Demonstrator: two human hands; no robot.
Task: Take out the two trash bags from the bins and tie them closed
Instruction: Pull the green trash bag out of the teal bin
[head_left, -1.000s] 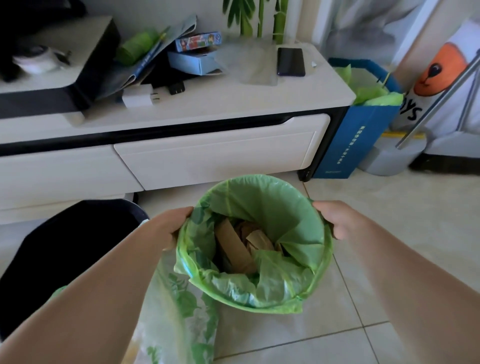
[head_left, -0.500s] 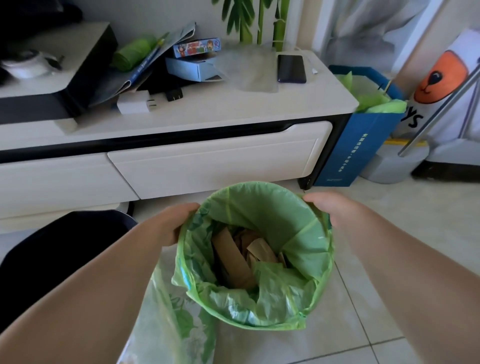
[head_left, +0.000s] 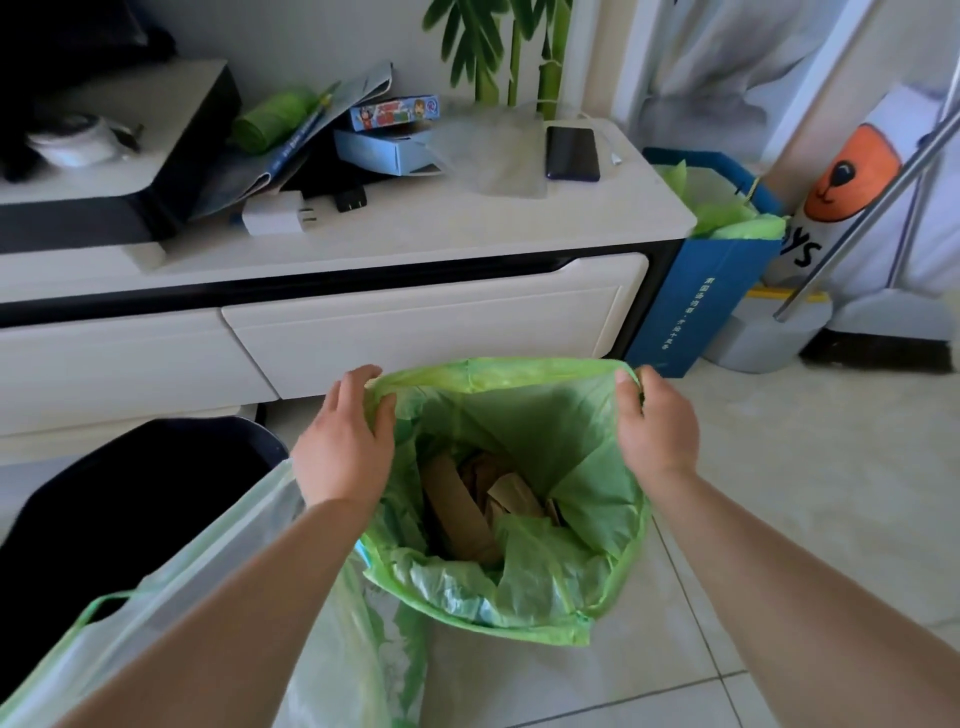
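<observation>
Two hands are on the green trash bag (head_left: 519, 415) right now, one at each end of its far rim. The left hand (head_left: 345, 441) has its fingers curled over the rim on the left side with the thumb pressed on the plastic, and the right hand (head_left: 655, 423) is pinching the rim on the right side, thumb up near the corner. So both are gripping the bag, neither is loose.

The bag sits on the tiled floor just in front of the white cabinet's (head_left: 415, 332) drawers, mouth wide open, cardboard scraps (head_left: 478, 499) down inside. The far rim is stretched taut between the hands, running left to right; the near rim hangs slack and crumpled toward the person.

What matters for the next bit, I think: the hands are on opposite ends of that stretched edge, equally close, so lifting straight up and then bringing them together should gather the mouth for tying. A dark bin (head_left: 130, 519) with a paler bag (head_left: 260, 545) sits just left, by the left forearm.
</observation>
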